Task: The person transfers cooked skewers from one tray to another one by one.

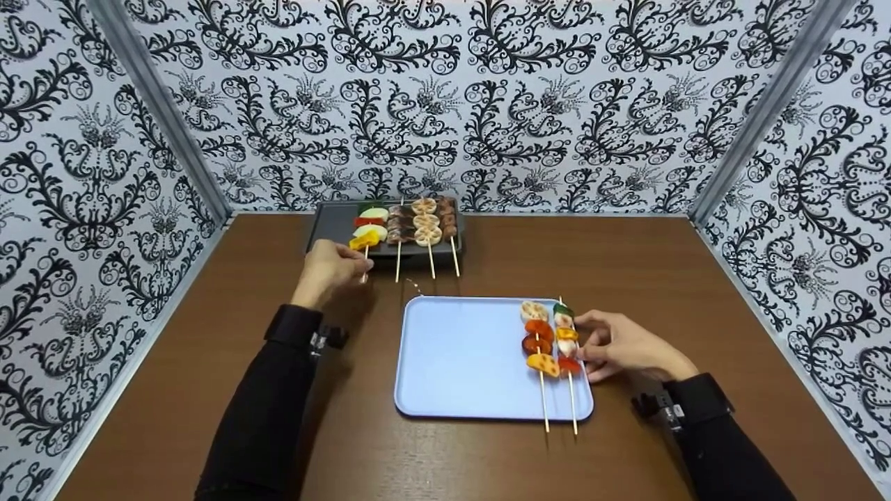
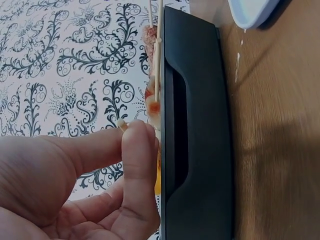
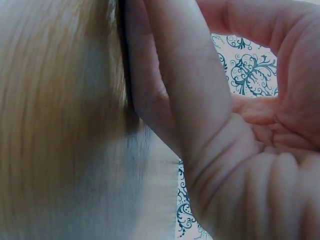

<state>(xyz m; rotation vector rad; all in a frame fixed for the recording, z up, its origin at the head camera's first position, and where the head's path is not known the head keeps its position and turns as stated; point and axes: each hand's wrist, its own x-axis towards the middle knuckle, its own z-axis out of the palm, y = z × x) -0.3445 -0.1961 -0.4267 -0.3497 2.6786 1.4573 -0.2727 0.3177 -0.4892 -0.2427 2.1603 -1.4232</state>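
Far left on the worktop (image 1: 592, 257), a yellow-ended skewer (image 1: 365, 240) is seen over the black grill (image 1: 334, 229), its stick (image 1: 367, 255) clamped by the grip of the left hand (image 1: 328, 270). In the left wrist view, the grill's recess (image 2: 181, 125) is shown, but the skewer's food (image 2: 158, 181) is mostly hidden. At right of the blue tray (image 1: 466, 355), the right hand (image 1: 626, 344) is placed; its grip cannot be told.

Beyond the far left corner of the flat, light-blue tray (image 1: 466, 358), a skewer (image 1: 369, 233) of yellow, white, red and green pieces points away over a dark grill plate (image 1: 333, 226), the left hand (image 1: 330, 271) pinching its bare stick. Along the tray's right side lie an inner skewer (image 1: 537, 345) and an outer skewer (image 1: 566, 346), both loaded with mixed pieces, sticks jutting past its near rim. The right hand (image 1: 623, 344) is at its right edge, beside the outer skewer.
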